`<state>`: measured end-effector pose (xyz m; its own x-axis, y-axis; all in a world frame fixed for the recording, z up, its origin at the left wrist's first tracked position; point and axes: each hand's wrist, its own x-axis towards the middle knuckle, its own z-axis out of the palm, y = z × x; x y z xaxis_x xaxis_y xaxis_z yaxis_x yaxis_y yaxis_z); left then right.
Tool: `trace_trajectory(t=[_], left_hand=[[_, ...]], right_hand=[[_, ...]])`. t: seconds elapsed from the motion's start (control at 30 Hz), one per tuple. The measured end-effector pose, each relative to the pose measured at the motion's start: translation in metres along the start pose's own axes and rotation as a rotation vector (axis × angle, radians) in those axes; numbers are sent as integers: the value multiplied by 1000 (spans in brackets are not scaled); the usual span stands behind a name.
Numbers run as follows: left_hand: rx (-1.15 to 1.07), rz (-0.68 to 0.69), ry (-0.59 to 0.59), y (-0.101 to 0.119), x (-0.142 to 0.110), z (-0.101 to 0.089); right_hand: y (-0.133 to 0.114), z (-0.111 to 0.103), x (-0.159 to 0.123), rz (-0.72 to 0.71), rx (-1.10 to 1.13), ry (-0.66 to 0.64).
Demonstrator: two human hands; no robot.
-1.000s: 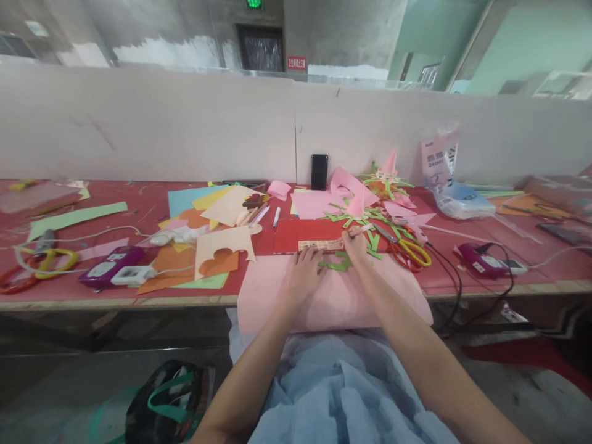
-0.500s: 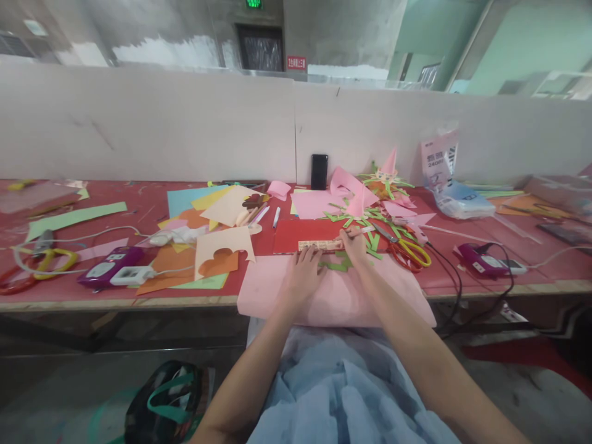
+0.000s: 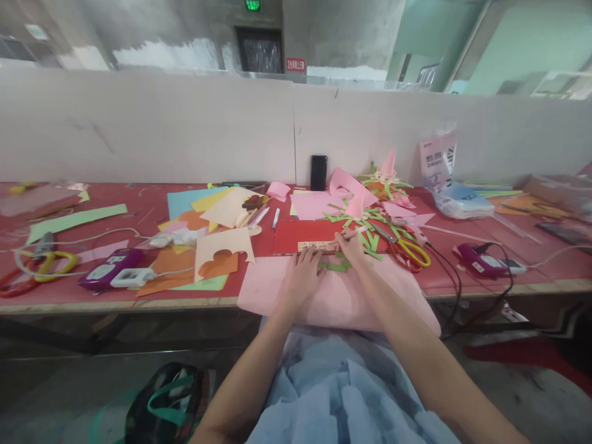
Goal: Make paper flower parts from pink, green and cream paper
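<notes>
My left hand [image 3: 306,276] lies flat with its fingers spread, fingertips at the lower edge of a pale strip with small dark marks [image 3: 318,246]. That strip rests along the front of a red sheet [image 3: 303,233]. Beside it, at the strip's right end, my right hand [image 3: 351,251] is closed around a slim white pen [image 3: 359,230], its tip down by the strip. Below both hands spreads a large pink sheet [image 3: 342,302] that hangs over the table edge. Green paper pieces [image 3: 340,265] lie on it between my hands.
Scissors with red and yellow handles [image 3: 411,254] lie right of my right hand. Green fringe with a pink cone [image 3: 356,208] stands behind. Left are coloured paper sheets [image 3: 219,243], a capped marker [image 3: 276,218] and a purple device [image 3: 111,267]. A black phone [image 3: 319,172] leans on the partition.
My right hand has shifted slightly left along the pale strip with the pen. The left hand stays in place.
</notes>
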<state>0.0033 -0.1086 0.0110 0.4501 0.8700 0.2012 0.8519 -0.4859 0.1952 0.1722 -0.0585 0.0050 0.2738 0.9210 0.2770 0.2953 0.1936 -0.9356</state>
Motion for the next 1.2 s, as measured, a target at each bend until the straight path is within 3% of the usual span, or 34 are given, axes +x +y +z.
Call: trace_trajectory(t=[0.93,1.2], left_hand=[[26,-7,-15,0,-1,-2],[28,-15,-12,1,0,-1]], right_hand=[[-3,0,-2,51,-16,-12],[-2,0,0,66,-22,38]])
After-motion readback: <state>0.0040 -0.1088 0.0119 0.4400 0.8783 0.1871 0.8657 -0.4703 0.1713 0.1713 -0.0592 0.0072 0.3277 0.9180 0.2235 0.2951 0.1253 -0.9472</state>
